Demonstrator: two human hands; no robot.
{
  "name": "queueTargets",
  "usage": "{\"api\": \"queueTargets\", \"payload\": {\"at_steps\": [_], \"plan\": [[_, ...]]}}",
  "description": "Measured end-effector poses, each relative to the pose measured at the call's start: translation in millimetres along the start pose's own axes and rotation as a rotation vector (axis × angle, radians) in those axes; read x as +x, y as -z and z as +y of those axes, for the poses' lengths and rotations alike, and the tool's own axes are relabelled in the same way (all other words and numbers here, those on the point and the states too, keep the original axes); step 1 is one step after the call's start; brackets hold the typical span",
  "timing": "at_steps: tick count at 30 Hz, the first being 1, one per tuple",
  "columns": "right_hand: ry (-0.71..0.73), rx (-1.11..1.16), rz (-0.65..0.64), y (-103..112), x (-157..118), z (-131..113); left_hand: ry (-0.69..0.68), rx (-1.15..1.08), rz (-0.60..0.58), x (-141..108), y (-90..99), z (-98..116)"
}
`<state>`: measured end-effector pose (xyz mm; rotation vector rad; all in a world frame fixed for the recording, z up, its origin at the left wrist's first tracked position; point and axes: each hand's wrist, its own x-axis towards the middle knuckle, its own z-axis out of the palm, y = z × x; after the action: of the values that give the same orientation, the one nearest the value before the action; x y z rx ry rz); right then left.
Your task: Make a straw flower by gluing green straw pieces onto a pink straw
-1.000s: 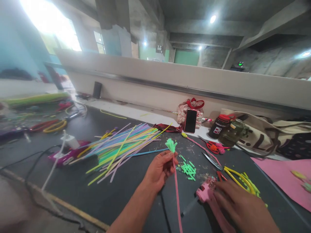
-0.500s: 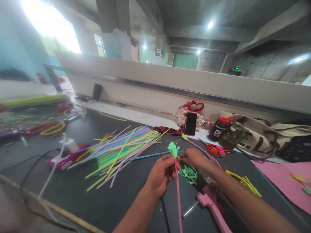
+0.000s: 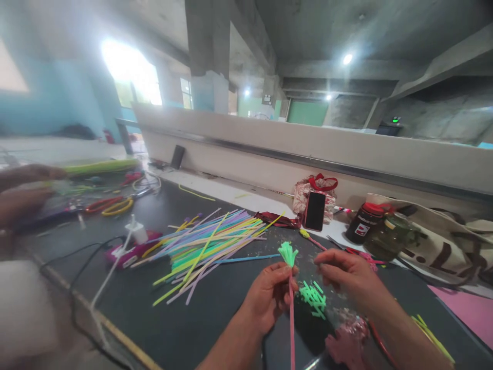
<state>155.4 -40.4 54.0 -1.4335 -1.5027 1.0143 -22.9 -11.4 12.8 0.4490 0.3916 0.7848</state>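
My left hand [image 3: 269, 295] pinches a pink pipe-cleaner stem [image 3: 291, 318] just below a fanned tuft of short mint-green pieces [image 3: 288, 253] at its top. To its right my right hand [image 3: 348, 272] hovers apart from the tuft, fingers half bent and slightly spread, with nothing visible in them. Under and between the hands lies a loose pile of short green pieces [image 3: 314, 298] on the dark table. A pink plastic tool [image 3: 346, 344], blurred and partly cut off, lies below my right forearm. Behind the right hand, a pink stem with a yellow tip [image 3: 305, 234] is partly hidden.
Many coloured pipe cleaners [image 3: 215, 246] spread across the table to the left, beside a magenta power strip [image 3: 123, 254] with cables. At the back stand a phone [image 3: 315, 210], dark bottle [image 3: 364, 223], green jug [image 3: 389, 236] and canvas bag [image 3: 442, 246]. Another person's hands [image 3: 26, 190] are far left.
My right hand has lifted away from beside the tuft, and its fingers have loosened. The view has swung left and up. Another person's hands now show at the left.
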Motion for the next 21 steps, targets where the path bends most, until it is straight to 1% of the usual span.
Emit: {"api": "queueTargets", "payload": {"at_steps": [2,5,8,11,16,21], "plan": [[0.055,0.148,0.032,-5.1,-3.3,-6.2,-0.006,0.016,-0.002,1.1,1.3,-2.0],[0.115,0.240,0.044,-14.9,-4.4,-15.7,-0.002,0.040,0.001,2.8,2.5,-4.8],[0.092,0.241,0.069,-24.4,-4.6,-23.1,-0.002,0.065,-0.001,4.2,2.3,-7.3],[0.086,0.232,0.078,-29.0,-4.6,-24.6,-0.012,0.090,-0.003,4.4,1.0,-9.4],[0.081,0.234,0.078,-27.9,-3.4,-19.6,-0.017,0.153,0.047,2.5,-0.1,-11.6],[0.058,0.164,0.072,-27.7,-5.7,-24.3,-0.018,0.212,0.063,1.2,-1.2,-11.9]]}}
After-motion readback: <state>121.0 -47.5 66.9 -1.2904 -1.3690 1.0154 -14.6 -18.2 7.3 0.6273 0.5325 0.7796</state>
